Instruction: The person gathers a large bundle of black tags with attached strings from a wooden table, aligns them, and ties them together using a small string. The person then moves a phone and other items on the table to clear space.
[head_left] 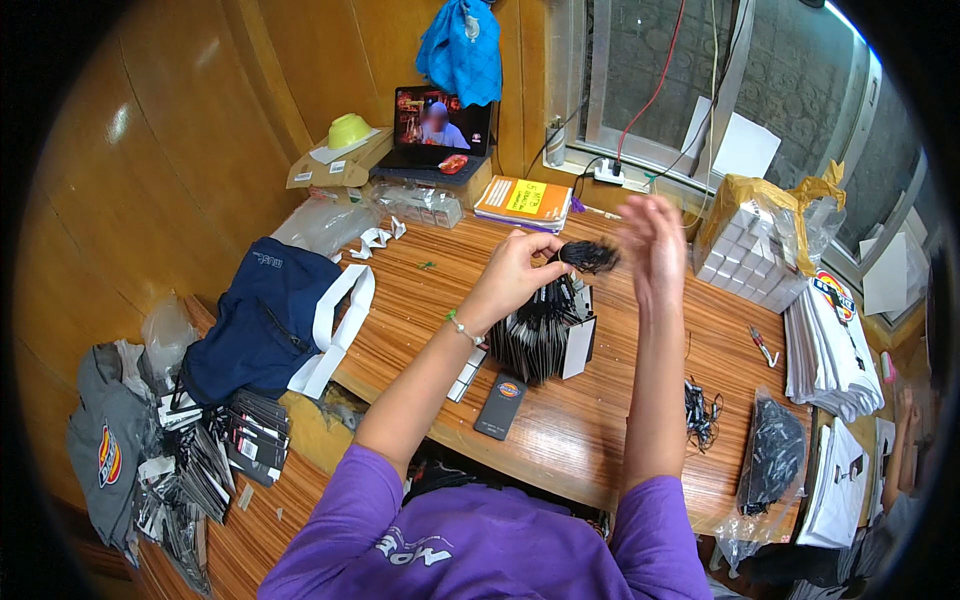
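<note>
My left hand (515,268) is closed, thumb against fingers, on the gathered end of a bunch of black strings (592,257). Below it hangs a thick fanned stack of black hang tags (525,340), which the strings appear to belong to. One tag at the stack's right side turns a pale face (578,347) outward. Just right of the string ends, my right hand (655,245) is raised with fingers stretched out, slightly smeared by motion and with nothing visible in it. A single dark tag (500,406) lies flat on the table in front of the stack.
Loose black strings (702,412), red-handled snips (764,345) and a bag of black strings (772,455) lie to the right. White folded stacks (832,350) and small boxes (755,250) stand beyond. At left are navy cloth (255,320) and more tags (258,435); a laptop (440,130) stands behind.
</note>
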